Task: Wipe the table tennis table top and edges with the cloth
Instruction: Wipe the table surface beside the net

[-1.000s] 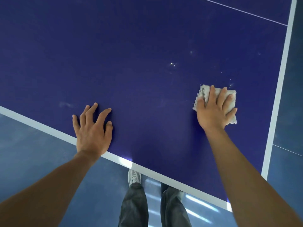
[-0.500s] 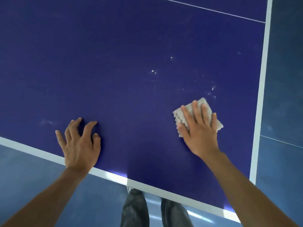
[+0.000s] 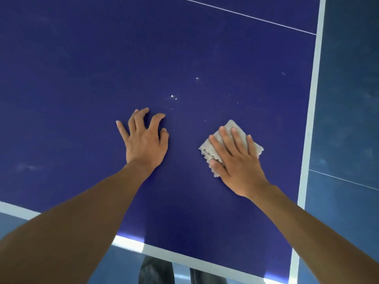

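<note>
we see the table tennis table top (image 3: 184,48) as a smooth, deep blue, slightly glossy panel. a broad white band (image 3: 311,119) runs along its right edge and another (image 3: 184,257) along the near edge. a thin white line (image 3: 246,16) crosses the far right part.

the cloth (image 3: 232,125) is a small, pale grey, folded square with a nubby weave and frayed, scalloped edges. it lies flat on the blue surface, right of centre and near the right band but clear of it. the right hand (image 3: 238,162) lies on it palm down, fingers straight and a little spread, pressing rather than grasping (the thumb rests on the cloth's near-left corner).

the left hand (image 3: 143,144) holds nothing. it rests on the bare surface just left of the cloth, fingers spread and arched, tips touching the table.

small white specks (image 3: 173,96) are scattered beyond both hands. a faint pale smudge (image 3: 28,167) shows at far left.

much of the cloth is hidden under the right hand. both forearms are cut off by the lower frame. below the near edge we make out only dark trousers (image 3: 155,271), partly cropped, over a blue floor (image 3: 348,99). the table's left and far sides lie outside the view.
</note>
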A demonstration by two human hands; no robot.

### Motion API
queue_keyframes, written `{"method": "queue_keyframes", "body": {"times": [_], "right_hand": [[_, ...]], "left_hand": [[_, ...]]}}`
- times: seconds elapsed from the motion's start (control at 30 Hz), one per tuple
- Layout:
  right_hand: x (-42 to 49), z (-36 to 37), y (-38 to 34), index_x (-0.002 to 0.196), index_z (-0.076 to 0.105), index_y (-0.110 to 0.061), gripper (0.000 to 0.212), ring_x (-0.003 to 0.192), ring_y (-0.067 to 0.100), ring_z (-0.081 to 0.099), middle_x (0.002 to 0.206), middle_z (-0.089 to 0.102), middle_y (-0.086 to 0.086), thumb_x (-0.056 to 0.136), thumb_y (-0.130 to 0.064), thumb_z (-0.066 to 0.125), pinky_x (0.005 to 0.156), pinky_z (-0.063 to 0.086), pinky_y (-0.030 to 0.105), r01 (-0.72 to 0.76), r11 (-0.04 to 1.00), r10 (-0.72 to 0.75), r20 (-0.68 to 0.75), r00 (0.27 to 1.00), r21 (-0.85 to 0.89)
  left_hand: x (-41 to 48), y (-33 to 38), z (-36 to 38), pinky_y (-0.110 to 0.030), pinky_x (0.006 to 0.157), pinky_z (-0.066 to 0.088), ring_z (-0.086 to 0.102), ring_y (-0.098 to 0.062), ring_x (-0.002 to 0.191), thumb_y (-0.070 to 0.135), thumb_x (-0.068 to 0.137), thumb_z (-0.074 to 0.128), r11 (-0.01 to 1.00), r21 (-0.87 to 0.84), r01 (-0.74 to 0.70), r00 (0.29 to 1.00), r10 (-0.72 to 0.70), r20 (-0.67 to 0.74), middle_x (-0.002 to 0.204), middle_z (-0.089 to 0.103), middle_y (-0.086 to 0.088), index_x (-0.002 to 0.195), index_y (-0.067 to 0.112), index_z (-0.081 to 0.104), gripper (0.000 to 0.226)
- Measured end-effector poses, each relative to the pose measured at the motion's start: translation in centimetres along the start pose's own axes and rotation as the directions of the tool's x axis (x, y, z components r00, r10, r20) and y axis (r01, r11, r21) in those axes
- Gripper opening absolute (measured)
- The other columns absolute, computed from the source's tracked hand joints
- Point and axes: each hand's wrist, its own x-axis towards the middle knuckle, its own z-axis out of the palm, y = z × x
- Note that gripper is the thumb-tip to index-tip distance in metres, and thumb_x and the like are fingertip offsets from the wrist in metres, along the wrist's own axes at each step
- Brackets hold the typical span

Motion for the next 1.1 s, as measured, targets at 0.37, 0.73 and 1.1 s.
{"method": "queue_keyframes", "body": {"times": [0.37, 0.73, 1.1], "right_hand": [[11.3, -3.7, 3.3, 0.167, -0.004, -0.03, 0.066, 0.16, 0.034, -0.015, 0.174, -0.016, 0.005, 0.109, -0.054, 0.017, 0.124, -0.006, 0.068, -0.543, 0.831, 0.549, -0.02, 0.836, 0.124], [11.0, -6.0, 14.2, 0.166, 0.008, -0.037, 0.063, 0.161, 0.026, -0.009, 0.175, -0.005, -0.003, 0.108, -0.057, 0.022, 0.126, -0.005, 0.061, -0.495, 0.863, 0.5, -0.028, 0.866, 0.099], [20.3, -6.7, 10.1, 0.167, 0.007, -0.035, 0.067, 0.161, 0.027, -0.01, 0.176, -0.006, 0.0, 0.105, -0.059, 0.015, 0.126, -0.003, 0.058, -0.207, 0.978, 0.208, -0.019, 0.978, 0.034]], "left_hand": [[0.1, 0.3, 0.2, -0.069, 0.122, 0.006, 0.026, -0.035, 0.149, 0.04, 0.099, 0.044, 0.998, 0.052, 0.023, 0.999, -0.025, 0.034, 0.154, 0.033, -0.009, 0.139, 0.03, 0.05, 0.042], [0.6, 0.7, -0.1, -0.069, 0.122, 0.005, 0.026, -0.039, 0.149, 0.044, 0.095, 0.036, 0.996, 0.083, 0.031, 0.998, -0.036, 0.059, 0.155, 0.032, -0.012, 0.139, 0.026, 0.053, 0.051], [0.7, 0.7, -0.1, -0.07, 0.121, 0.005, 0.028, -0.042, 0.148, 0.043, 0.094, 0.036, 0.994, 0.099, 0.039, 0.998, -0.043, 0.044, 0.154, 0.036, -0.018, 0.137, 0.02, 0.059, 0.054]]}}
